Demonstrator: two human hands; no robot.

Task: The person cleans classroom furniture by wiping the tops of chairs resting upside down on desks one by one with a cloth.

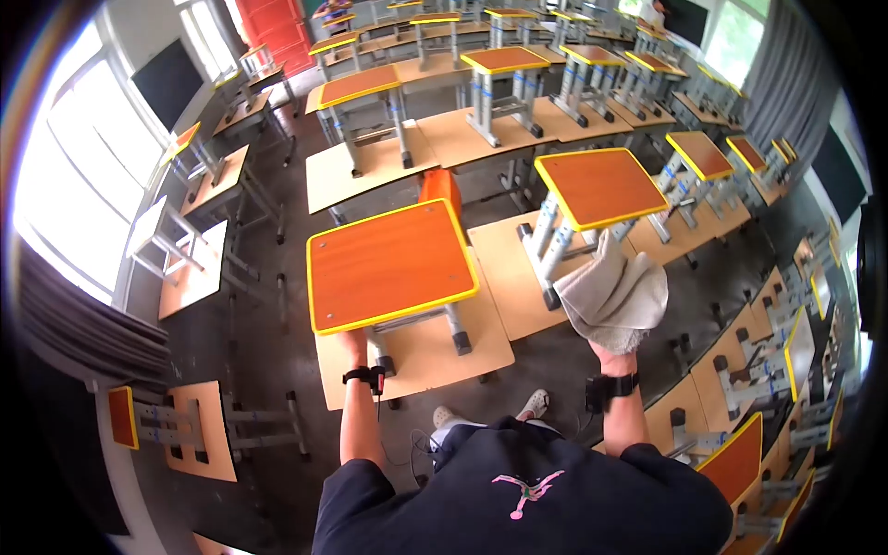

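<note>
My right hand (612, 359) is closed around a grey-beige cloth (615, 291), which hangs loosely over the fingers near the edge of a brown-topped stool (599, 185) with yellow edging. On the left, my left hand (351, 345) reaches under the front edge of a nearer stool (393, 266), also brown with a yellow rim. The seat hides its fingers, so I cannot tell whether they grip the stool. This stool's grey legs with black feet stand on a light wooden desk (486, 356). A black band is on each wrist.
Rows of desks bearing similar stools fill the room ahead and to the right. An orange object (440, 188) shows behind the near stool. At left, a white stool frame (166, 236) stands on a desk by the windows. Two people appear far off at the back.
</note>
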